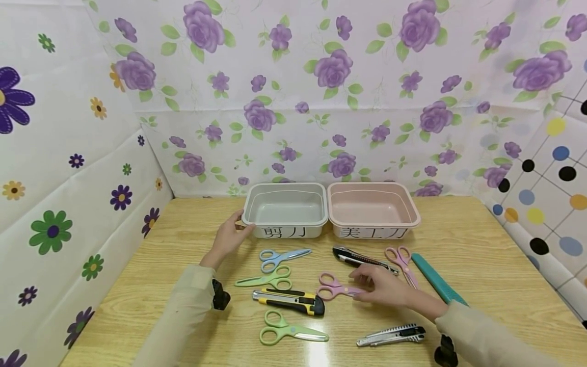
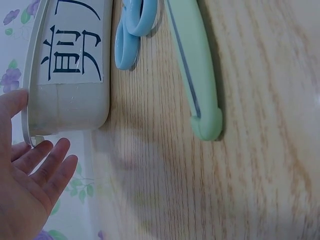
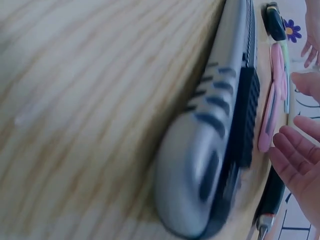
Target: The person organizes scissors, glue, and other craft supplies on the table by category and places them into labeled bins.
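At the near left corner of a grey basket [image 1: 285, 224], my left hand [image 1: 229, 238] rests its thumb and fingers against the rim, the fingers loosely extended. My right hand [image 1: 382, 286] hovers with relaxed fingers over the blade end of pink scissors [image 1: 331, 289], which lie flat with handles to the left. The right wrist view shows the fingertips close to these pink scissors [image 3: 270, 112] and nothing held. Beyond that hand lies a black utility knife [image 1: 350, 256]; nearer the front is a silver utility knife [image 1: 392, 335].
A pink basket [image 1: 373, 224] stands beside the grey one; both carry printed labels. On the table [image 1: 192, 331] lie blue scissors [image 1: 272, 259], two green scissors [image 1: 270, 279], a yellow-black utility knife [image 1: 289, 300], more pink scissors [image 1: 403, 262] and a long teal tool [image 1: 435, 278], partly hidden by the right arm.
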### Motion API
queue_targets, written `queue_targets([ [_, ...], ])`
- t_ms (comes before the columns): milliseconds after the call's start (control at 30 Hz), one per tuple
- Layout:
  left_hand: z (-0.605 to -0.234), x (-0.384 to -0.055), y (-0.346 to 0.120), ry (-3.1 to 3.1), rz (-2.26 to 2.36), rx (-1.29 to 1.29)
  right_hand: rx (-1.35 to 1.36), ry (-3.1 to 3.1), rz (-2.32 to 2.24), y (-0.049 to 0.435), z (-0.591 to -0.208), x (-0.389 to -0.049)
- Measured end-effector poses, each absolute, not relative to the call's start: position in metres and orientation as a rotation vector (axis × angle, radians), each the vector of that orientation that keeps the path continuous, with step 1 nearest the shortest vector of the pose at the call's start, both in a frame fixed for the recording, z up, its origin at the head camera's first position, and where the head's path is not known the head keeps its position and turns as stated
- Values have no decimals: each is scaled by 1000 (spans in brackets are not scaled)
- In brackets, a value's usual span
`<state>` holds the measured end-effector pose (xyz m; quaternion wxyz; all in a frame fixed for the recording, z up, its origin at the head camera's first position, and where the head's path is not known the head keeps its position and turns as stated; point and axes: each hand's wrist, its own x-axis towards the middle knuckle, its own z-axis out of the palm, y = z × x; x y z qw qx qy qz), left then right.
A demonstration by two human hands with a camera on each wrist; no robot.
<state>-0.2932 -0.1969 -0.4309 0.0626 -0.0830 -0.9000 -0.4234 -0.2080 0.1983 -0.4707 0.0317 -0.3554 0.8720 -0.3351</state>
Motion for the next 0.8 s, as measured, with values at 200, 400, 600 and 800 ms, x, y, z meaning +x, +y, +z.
queue_targets([
  [200, -430, -293, -196, -2718, -1286, -250, -1127, 2687, -1025, 192, -475, -208],
  [400, -430, -293, -196, -2717, -1275, -252, -1167, 2669, -1055, 187, -476, -209],
  [600, -431, -293, -197, -2715, -1281, -250, -1148, 2691, -1021, 186, -480, -213],
  [800, -432, -294, -197, -2716, -1290, -247, -1191, 2691, -1022, 187, -483, -214],
])
